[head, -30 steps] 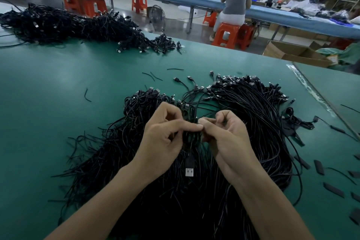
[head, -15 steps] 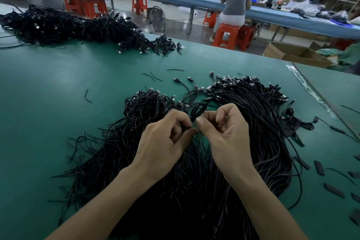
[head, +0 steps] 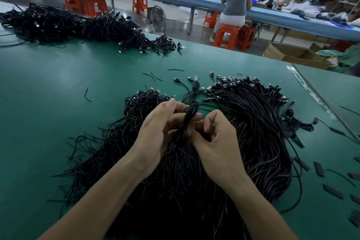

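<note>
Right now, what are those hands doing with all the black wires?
A person seems to be folding one black cable into a small bundle. The left hand grips the folded part, its plug sticking up, and the right hand pinches it lower down. Underneath lies a big pile of similar cables on a green table. A second pile sits far left.

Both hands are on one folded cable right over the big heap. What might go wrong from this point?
1. The left hand and right hand hold the folded cable low against the heap, so its loops could snag neighbouring strands and drag them up.
2. Its plug sticks up free beyond the fingers. If either grip loosens, the folds will likely spring open and fall back into the heap.
</note>
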### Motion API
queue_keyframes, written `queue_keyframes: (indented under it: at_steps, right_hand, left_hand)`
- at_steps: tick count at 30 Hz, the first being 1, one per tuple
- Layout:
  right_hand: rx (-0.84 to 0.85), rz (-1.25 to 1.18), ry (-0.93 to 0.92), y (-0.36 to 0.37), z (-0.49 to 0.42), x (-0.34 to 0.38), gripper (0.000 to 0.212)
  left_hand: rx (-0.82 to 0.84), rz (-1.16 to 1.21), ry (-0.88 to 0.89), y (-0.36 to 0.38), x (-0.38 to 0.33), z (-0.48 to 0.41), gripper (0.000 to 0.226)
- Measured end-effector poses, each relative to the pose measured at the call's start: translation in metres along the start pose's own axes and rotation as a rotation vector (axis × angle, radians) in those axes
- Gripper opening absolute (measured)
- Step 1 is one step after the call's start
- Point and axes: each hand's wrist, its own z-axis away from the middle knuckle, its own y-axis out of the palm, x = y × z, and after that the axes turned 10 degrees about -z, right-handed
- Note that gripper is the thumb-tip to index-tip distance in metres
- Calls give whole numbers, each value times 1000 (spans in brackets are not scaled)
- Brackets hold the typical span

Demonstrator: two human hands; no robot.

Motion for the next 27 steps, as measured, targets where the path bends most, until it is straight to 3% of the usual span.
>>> queue_keyframes:
  at_steps: [4, 7, 9, 13, 14, 16, 18, 21, 24, 27]
  right_hand:
    - [-15, 63, 17, 0, -2, 1, 43]
    - [1, -14, 32, -3, -1, -2, 45]
    - [2, 8, 8, -5, -1, -4, 46]
    - [-62, 85, -76, -8, 0, -5, 45]
    - [-56, 148, -130, -7, -1, -4, 46]
    - [-12, 290, -238, -5, -1, -3, 48]
    - [30, 473, -343, -4, -1, -1, 44]
    - [57, 546, -410, -8, -1, -1, 46]
    - [45, 485, -356, -13, -2, 0, 47]
    - [12, 407, -283, -13, -1, -1, 43]
  left_hand:
    - [-3, -47, 75, 3, 2, 3, 44]
    - [26, -139, 148, 1, 6, 5, 27]
    - [-17, -298, 201, 0, 6, 7, 13]
    - [-181, -653, 318, -2, 7, 7, 8]
    - [-171, -646, 312, 0, 7, 8, 15]
    - [-138, -561, 256, 1, 8, 9, 50]
    - [-129, -525, 158, 0, 8, 9, 65]
    - [-48, -563, -3, -5, 8, 10, 57]
    - [66, -540, -84, -9, 9, 13, 36]
    - [8, -505, -81, -14, 9, 12, 28]
